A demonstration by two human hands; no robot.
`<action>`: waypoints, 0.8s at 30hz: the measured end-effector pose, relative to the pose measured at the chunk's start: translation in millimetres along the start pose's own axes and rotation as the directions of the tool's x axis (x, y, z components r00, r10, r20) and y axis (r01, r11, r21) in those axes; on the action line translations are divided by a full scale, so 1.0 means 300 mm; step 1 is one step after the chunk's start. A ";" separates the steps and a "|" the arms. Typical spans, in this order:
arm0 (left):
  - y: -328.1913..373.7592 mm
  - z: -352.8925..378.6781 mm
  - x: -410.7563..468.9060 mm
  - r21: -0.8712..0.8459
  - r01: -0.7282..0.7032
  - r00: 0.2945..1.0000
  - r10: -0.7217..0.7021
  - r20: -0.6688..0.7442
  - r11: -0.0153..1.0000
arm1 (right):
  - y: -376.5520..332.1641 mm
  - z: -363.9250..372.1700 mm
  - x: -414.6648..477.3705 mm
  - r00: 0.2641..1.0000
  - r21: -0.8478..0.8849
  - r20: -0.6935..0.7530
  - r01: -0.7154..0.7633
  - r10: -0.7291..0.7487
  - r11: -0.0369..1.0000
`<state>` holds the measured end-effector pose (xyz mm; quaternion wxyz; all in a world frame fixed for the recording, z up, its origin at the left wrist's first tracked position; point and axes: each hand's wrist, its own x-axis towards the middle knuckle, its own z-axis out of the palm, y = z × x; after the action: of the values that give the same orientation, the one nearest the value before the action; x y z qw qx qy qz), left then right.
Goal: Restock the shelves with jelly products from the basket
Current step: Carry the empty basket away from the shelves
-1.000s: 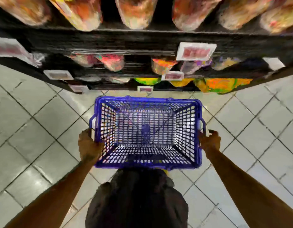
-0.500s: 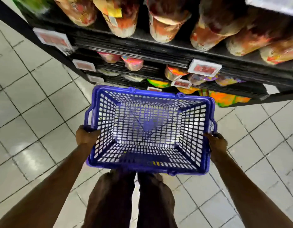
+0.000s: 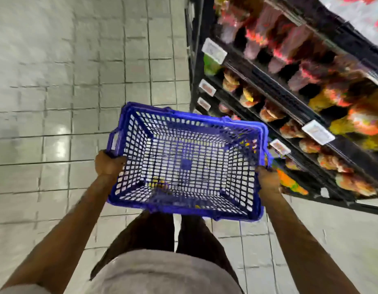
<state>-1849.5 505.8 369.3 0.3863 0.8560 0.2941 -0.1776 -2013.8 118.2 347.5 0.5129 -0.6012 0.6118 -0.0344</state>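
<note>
Grey floor tiles (image 3: 56, 81) fill the left side. My left hand (image 3: 108, 164) clasps the left rim of the blue basket (image 3: 184, 206), held above my legs. My right hand (image 3: 266, 177) clasps its right rim. Black shelves (image 3: 275, 90) on the right carry blurred jelly products (image 3: 271, 113) and white price tags (image 3: 317, 131).

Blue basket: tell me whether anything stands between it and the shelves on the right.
Nothing visible does. The left hand and right hand grip the blue basket at its ends, and its right end is next to the shelves with no object between. No products show inside the basket.
</note>
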 end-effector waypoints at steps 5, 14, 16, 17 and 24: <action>-0.131 -0.342 0.036 -0.223 0.082 0.979 -0.120 -0.163 0.971 | -0.220 0.281 -0.177 0.975 -0.142 0.165 0.170 -0.146 0.975; -0.283 -0.878 0.313 -0.435 0.174 0.878 -0.339 -0.337 0.884 | -0.621 0.999 -0.542 0.881 -0.184 0.426 0.305 -0.204 0.934; -0.295 -0.980 0.387 -0.481 0.177 0.860 -0.373 -0.348 0.859 | -0.695 1.154 -0.624 0.863 -0.128 0.460 0.297 -0.209 0.946; -0.298 -1.019 0.417 -0.494 0.173 0.858 -0.376 -0.349 0.852 | -0.727 1.213 -0.657 0.853 -0.112 0.475 0.304 -0.217 0.946; -0.247 -1.269 0.724 -0.597 0.151 0.810 -0.445 -0.382 0.788 | -0.996 1.700 -0.852 0.806 -0.120 0.530 0.378 -0.263 0.918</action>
<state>-1701.8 916.1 455.7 0.4861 0.6673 0.5583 0.0814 -1527.1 526.4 453.6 0.5716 -0.7368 0.3456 0.1049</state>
